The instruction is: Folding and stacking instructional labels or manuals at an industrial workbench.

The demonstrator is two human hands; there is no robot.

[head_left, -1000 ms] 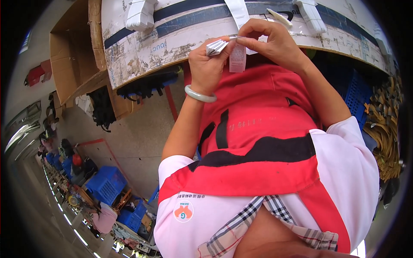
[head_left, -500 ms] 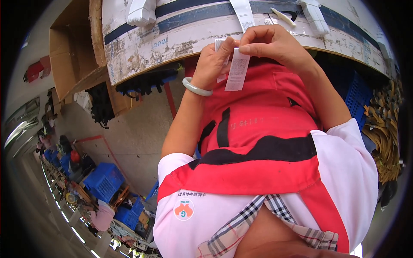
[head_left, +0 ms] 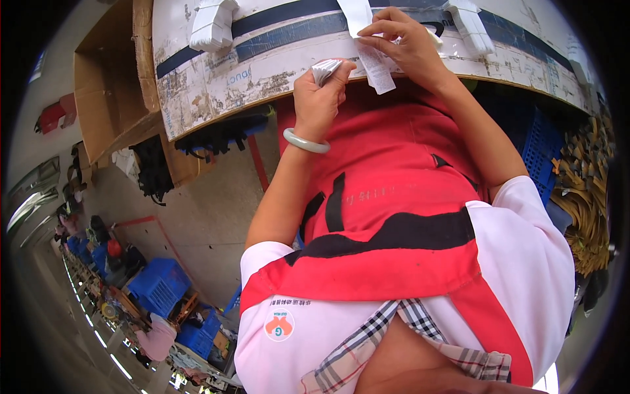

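My left hand (head_left: 317, 98), with a pale bangle at its wrist, is closed round a small stack of folded white labels (head_left: 325, 69) just off the table's near edge. To its right, my right hand (head_left: 408, 49) pinches a printed white label (head_left: 377, 71) between thumb and fingers. The label's lower end hangs over the table edge. Beyond the fingertips a white strip (head_left: 355, 13) lies on the table; I cannot tell whether it is joined to the pinched label. The two hands are apart.
The worn white tabletop (head_left: 197, 88) has dark blue bands. Bundles of white labels lie at its left (head_left: 213, 26) and right (head_left: 471, 27). An open cardboard box (head_left: 115, 79) stands at the left. Under the table at right are a blue crate (head_left: 541, 154) and brown straps (head_left: 584, 203).
My right hand has moved away from my left, up over the table, with the label. My left hand has turned and dropped slightly, keeping its stack. The pointed white tool is now mostly hidden.
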